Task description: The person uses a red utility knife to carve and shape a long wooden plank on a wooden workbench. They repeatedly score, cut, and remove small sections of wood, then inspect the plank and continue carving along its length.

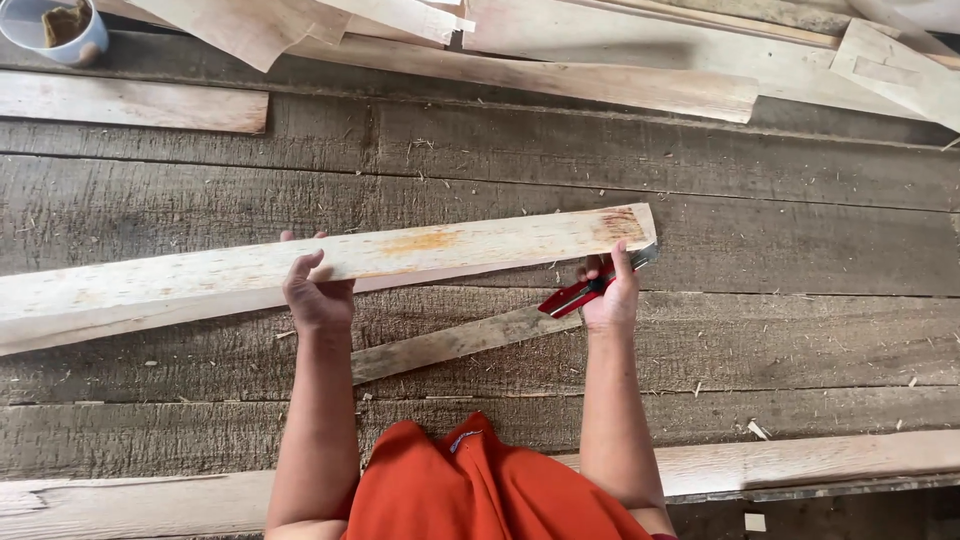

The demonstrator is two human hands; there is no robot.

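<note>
- Orange cloth (480,490) of the person's garment fills the nearest edge, with a pale plank (800,455) lying along the near side of the desk (700,170).
- Between the forearms, a narrow grey strip of wood (450,345) lies flat on the dark boards.
- Left hand (318,290) clasps the near edge of a long pale board (330,265), thumb on top, grip clenched on it.
- Right hand (612,290) steadies the board's right end while clenched on a red utility knife (585,292), its blade end touching the board's corner.
- Judging by this, the step is lining up a trim at that end; the next move calls for firm hold-down by the left hand and a controlled stroke away from the fingers.
- Farther off lie more pale boards (600,80) and a white cup (55,30) at the far left corner.
</note>
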